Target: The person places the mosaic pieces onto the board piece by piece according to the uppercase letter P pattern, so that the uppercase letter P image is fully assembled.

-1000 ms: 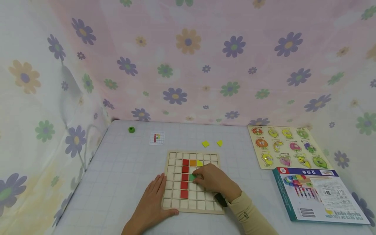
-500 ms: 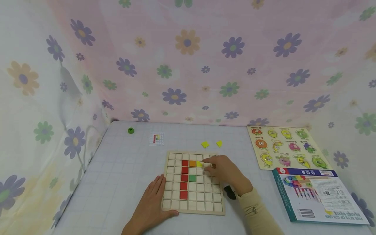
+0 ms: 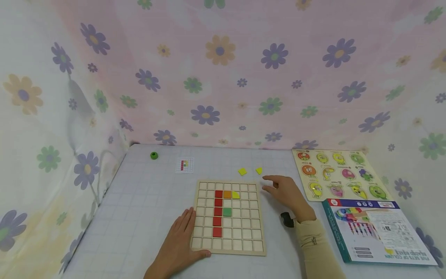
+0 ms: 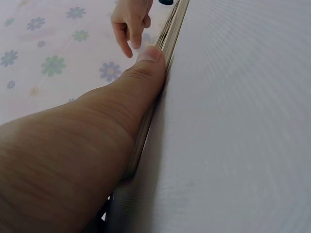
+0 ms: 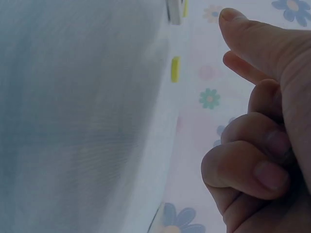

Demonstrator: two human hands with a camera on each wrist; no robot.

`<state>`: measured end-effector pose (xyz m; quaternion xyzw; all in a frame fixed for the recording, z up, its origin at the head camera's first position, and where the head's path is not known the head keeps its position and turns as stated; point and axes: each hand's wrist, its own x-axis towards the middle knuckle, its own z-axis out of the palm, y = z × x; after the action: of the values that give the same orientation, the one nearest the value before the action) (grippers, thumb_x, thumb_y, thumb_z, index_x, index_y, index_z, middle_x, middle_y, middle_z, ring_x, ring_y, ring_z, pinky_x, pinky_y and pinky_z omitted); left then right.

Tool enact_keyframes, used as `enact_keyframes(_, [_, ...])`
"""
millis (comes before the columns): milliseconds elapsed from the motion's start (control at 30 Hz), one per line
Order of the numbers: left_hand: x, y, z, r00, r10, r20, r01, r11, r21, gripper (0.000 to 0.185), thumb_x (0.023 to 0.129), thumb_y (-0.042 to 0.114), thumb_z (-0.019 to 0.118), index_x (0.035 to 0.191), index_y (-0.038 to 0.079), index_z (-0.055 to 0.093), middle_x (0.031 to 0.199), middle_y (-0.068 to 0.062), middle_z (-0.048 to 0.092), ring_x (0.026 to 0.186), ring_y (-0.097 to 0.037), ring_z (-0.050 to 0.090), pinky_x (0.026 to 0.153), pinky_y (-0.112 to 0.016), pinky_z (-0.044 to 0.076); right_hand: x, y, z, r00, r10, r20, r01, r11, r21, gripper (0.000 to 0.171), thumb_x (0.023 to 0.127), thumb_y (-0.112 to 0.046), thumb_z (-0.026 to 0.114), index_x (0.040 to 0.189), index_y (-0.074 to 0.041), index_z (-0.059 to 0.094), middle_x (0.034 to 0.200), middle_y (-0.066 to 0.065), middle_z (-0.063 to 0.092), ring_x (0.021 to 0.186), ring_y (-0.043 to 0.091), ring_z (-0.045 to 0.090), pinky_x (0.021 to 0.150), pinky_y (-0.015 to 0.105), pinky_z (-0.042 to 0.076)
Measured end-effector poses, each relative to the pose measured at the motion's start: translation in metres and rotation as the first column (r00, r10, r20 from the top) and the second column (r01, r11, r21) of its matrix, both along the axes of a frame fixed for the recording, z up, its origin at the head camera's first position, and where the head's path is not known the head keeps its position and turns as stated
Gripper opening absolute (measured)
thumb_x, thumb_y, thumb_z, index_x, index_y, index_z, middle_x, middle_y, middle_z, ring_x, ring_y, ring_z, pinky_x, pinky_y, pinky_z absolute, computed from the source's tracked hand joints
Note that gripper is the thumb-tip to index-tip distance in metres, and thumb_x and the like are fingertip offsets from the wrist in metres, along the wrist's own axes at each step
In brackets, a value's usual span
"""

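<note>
The right hand (image 3: 286, 190) hovers over the pale gridded table (image 3: 146, 201), index finger extended, the others loosely curled, empty, near two small yellow wooden tiles (image 3: 242, 171) (beyond the board's far edge). The left hand (image 3: 180, 240) lies flat, thumb against the square wooden grid board (image 3: 228, 248). A floral curtain (image 3: 223, 69) hangs behind.

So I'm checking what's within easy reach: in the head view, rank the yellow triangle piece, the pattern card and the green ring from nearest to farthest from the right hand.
1. Yellow triangle piece: just beyond the right hand, slightly to its left.
2. Pattern card: farther left, past the grid board.
3. Green ring: far left, near the back corner.
</note>
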<state>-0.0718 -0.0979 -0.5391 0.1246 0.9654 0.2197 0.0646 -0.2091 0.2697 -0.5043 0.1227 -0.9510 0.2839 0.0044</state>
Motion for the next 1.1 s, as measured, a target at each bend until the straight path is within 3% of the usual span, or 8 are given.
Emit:
enact_keyframes(467, [-0.001, -0.001, -0.004, 1.0, -0.004, -0.021, 0.004, 1.0, -0.009, 0.131, 0.069, 0.087, 0.066, 0.161, 0.004, 0.026, 0.169, -0.012, 0.027, 0.156, -0.031, 0.026, 0.126, -0.051, 0.028, -0.014, 0.013, -0.015, 0.995, -0.06, 0.078, 0.066, 0.995, -0.078, 0.043, 0.093, -0.03, 0.075, 0.132, -0.011, 0.069, 0.063, -0.003, 0.038, 0.058, 0.013, 0.033, 0.06, 0.027, 0.034])
enact_keyframes(1100, [-0.001, 0.001, -0.001, 1.0, 0.007, 0.015, -0.007, 1.0, -0.007, 0.13, 0.069, 0.085, 0.069, 0.162, 0.005, 0.024, 0.17, -0.011, 0.025, 0.157, -0.031, 0.024, 0.126, -0.053, 0.028, -0.036, 0.008, -0.027, 0.993, -0.079, 0.09, 0.087, 0.992, -0.089, 0.051, 0.093, -0.034, 0.075, 0.136, -0.007, 0.065, 0.07, 0.0, 0.048, 0.061, 0.015, 0.037, 0.066, 0.032, 0.037])
